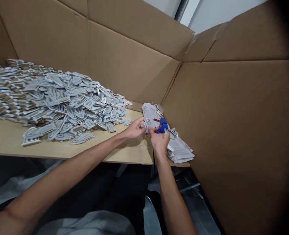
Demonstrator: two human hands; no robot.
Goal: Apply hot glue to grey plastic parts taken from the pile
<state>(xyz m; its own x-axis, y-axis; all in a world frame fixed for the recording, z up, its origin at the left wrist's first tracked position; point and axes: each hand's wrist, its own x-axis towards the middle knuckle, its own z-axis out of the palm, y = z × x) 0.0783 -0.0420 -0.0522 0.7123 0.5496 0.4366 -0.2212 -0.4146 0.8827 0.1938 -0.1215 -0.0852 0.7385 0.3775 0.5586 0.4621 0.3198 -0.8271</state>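
Note:
My left hand (134,129) pinches a small grey-white cut-out piece (147,123) with a loop-shaped end, held just above the table. Close beside it, my right hand (159,142) is closed around a blue glue gun (162,125); a pale stick pokes out of its rear. The fingertips of the right hand come right up to the piece, and I cannot tell whether they touch it. A large heap of similar flat grey-white pieces (78,101) with brown edges covers the table to the left of my hands.
Tall cardboard walls (129,58) enclose the table at the back and right. Printed paper sheets (180,150) lie by the right wall, with some loose pieces on them. A thin red object (156,120) rests near the glue gun. The pale wooden table (125,153) ends just before my body.

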